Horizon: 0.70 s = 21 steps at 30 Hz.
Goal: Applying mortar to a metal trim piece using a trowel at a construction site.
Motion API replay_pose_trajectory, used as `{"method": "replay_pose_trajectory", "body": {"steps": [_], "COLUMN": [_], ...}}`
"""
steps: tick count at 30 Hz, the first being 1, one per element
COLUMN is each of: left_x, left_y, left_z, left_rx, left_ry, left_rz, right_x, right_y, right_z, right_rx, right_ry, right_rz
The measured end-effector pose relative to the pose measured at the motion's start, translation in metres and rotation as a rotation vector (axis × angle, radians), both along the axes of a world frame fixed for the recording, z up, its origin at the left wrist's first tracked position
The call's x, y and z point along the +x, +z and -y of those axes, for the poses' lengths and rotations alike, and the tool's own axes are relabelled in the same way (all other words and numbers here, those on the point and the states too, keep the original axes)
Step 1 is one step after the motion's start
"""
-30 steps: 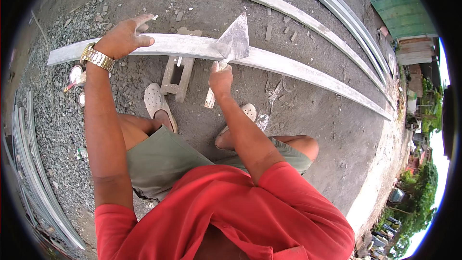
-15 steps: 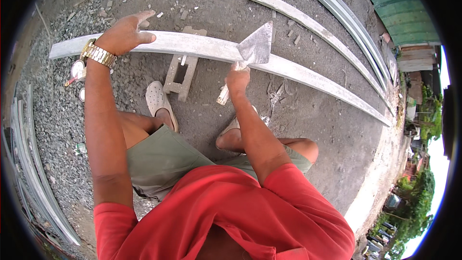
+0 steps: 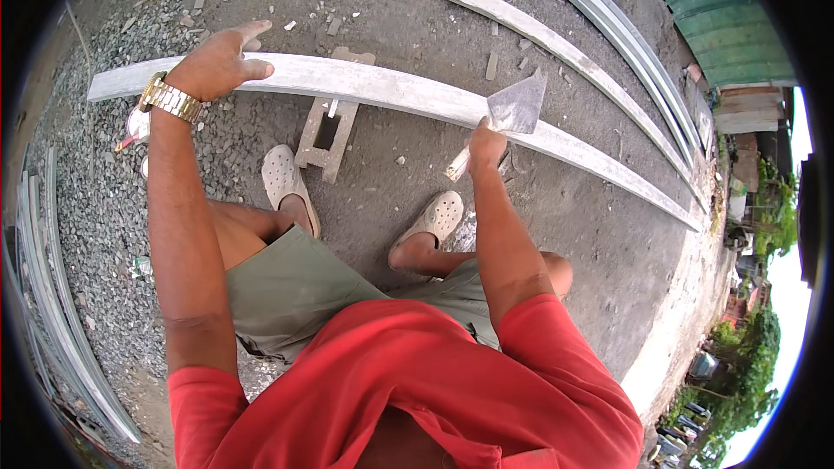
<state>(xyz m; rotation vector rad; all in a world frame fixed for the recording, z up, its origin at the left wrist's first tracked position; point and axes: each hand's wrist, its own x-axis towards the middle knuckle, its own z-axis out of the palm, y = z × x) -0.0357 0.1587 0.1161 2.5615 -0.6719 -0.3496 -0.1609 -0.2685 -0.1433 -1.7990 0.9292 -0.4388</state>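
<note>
A long whitish-grey metal bar (image 3: 365, 82) lies across in front of me, resting on a hollow concrete block (image 3: 337, 135). My left hand (image 3: 213, 65) lies over the bar's left part, thumb and fingers spread apart. In my right hand (image 3: 487, 144) is the handle of a trowel. The trowel's flat triangular blade (image 3: 519, 105) sits over the bar, right of the block; whether its whole face touches the bar I cannot tell. A wristwatch (image 3: 174, 100) is on my left wrist.
Beyond the bar lie another whitish bar (image 3: 486, 4) and a bundle of metal lengths (image 3: 608, 22). More metal lengths (image 3: 65, 295) rest on gravel at the left. A white tub (image 3: 137, 124) with a red-handled tool stands near my left wrist. Green corrugated sheeting (image 3: 708, 13) rises at far right.
My right hand and the trowel have slid rightward along the bar, away from the block. The left hand has shifted slightly left, still over the bar.
</note>
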Motion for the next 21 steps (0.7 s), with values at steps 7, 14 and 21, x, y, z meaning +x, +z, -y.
{"method": "replay_pose_trajectory", "body": {"steps": [7,14,21], "left_x": [-0.009,-0.010,-0.001], "left_y": [0.002,0.008,0.002], "left_z": [0.025,0.020,-0.006], "left_rx": [-0.002,-0.013,0.007], "left_ry": [0.015,0.019,0.059], "left_rz": [-0.099,-0.095,0.007], "right_x": [0.037,0.009,-0.088], "right_y": [0.054,0.077,0.130], "right_z": [-0.197,-0.104,0.052], "right_rx": [-0.118,0.001,-0.724], "right_ry": [0.356,0.489,0.543], "right_rz": [-0.199,-0.250,-0.460]}}
